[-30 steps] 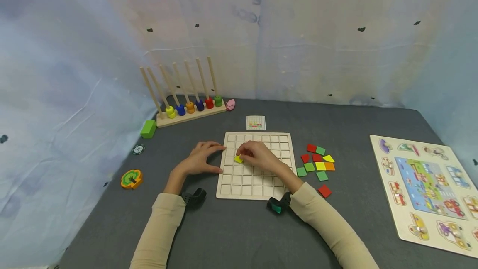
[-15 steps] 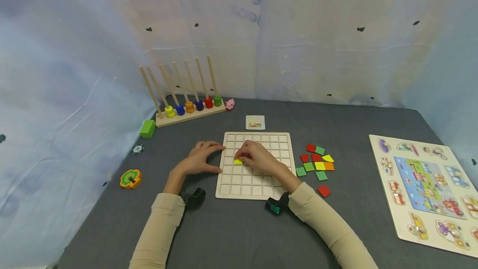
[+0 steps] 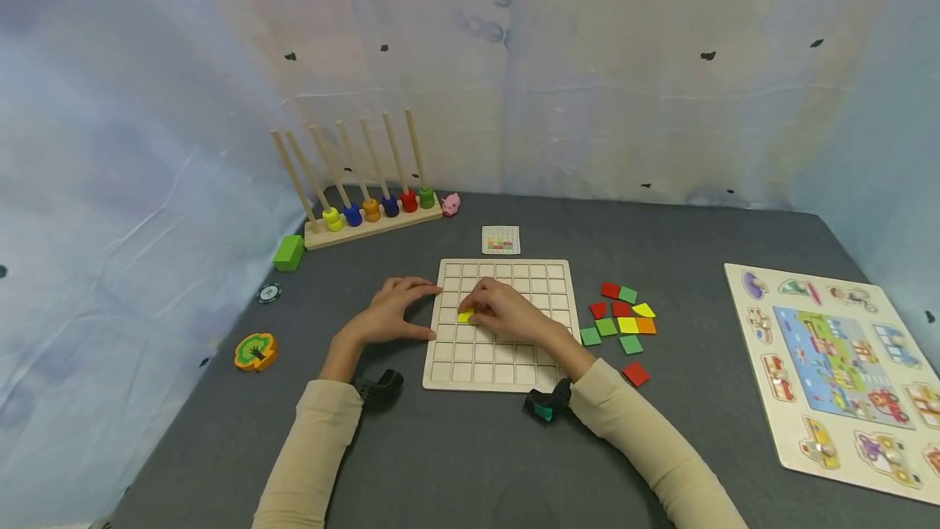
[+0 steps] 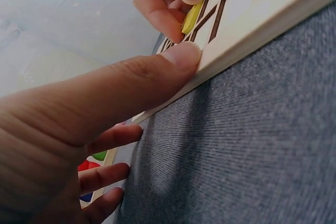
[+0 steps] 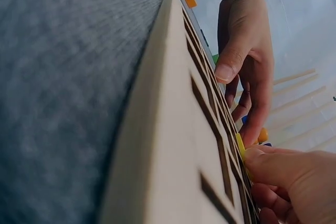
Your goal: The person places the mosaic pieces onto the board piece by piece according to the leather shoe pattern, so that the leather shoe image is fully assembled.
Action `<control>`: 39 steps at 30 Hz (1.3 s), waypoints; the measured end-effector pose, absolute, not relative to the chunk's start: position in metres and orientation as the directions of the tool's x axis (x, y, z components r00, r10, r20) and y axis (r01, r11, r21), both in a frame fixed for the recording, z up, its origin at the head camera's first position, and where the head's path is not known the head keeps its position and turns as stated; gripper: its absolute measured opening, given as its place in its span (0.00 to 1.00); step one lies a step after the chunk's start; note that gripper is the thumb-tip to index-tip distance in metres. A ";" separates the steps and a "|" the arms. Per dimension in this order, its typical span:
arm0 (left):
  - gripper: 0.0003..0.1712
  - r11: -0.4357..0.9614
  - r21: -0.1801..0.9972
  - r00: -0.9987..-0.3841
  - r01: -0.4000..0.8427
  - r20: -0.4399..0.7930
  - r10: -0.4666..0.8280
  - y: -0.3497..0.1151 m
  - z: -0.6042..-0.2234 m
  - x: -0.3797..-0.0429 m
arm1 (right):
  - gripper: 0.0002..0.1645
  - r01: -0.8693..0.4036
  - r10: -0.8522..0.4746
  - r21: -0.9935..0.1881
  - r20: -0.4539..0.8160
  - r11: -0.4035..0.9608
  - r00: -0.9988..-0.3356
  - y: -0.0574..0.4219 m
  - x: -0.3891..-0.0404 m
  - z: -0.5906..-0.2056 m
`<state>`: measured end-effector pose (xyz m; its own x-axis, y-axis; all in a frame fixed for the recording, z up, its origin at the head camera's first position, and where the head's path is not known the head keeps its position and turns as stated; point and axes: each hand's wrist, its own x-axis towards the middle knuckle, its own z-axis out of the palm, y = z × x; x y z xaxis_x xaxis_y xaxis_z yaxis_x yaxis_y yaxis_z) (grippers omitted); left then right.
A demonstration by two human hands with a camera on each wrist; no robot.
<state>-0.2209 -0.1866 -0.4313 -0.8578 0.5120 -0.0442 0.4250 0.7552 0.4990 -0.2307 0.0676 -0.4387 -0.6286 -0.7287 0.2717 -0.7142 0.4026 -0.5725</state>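
**One grid board (image 3: 477, 366), one yellow tile (image 3: 465, 317)**

The dark bench (image 3: 470, 464) carries everything. At its right lies a picture puzzle (image 3: 844, 366); the wooden grid board lies flat in the middle, and a peg rack (image 3: 382, 227) stands at the far left. The left hand (image 3: 389, 315) is spread wide, thumb touching the board's left edge. The right hand (image 3: 507, 313) is narrow, pinching. A small card (image 3: 501, 240) lies just beyond the board, loose coloured tiles (image 3: 605, 326) to its right. Smallest, the yellow tile sits between the right hand's fingertips, left of the board's middle.

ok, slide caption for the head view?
Right hand pinches a yellow tile at the gridded board; left hand touches its edge.
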 end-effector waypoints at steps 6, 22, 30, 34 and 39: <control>0.43 0.745 0.513 -0.855 0.426 -0.041 0.517 -0.186 -0.432 -0.220 | 0.10 -0.733 -0.738 -0.545 0.276 0.408 -0.615 0.067 -0.230 -0.438; 0.43 0.748 0.498 -0.848 0.439 -0.046 0.528 -0.187 -0.431 -0.221 | 0.17 -0.699 -0.697 -0.558 0.272 0.447 -0.663 0.125 -0.221 -0.412; 0.43 0.749 0.493 -0.847 0.443 -0.044 0.530 -0.187 -0.431 -0.221 | 0.14 -0.692 -0.665 -0.520 0.281 0.500 -0.692 0.186 -0.209 -0.401; 0.43 0.747 0.499 -0.849 0.439 -0.042 0.527 -0.187 -0.430 -0.221 | 0.13 -0.674 -0.616 -0.493 0.305 0.550 -0.726 0.218 -0.205 -0.398; 0.43 0.746 0.498 -0.848 0.441 -0.041 0.529 -0.186 -0.430 -0.221 | 0.13 -0.634 -0.533 -0.426 0.343 0.645 -0.773 0.250 -0.203 -0.396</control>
<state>-0.2212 -0.1863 -0.4301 -0.8477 0.5289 -0.0413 0.4414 0.7463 0.4982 -0.2032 0.2504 -0.3960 -0.7734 -0.5330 0.3433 -0.6339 0.6452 -0.4264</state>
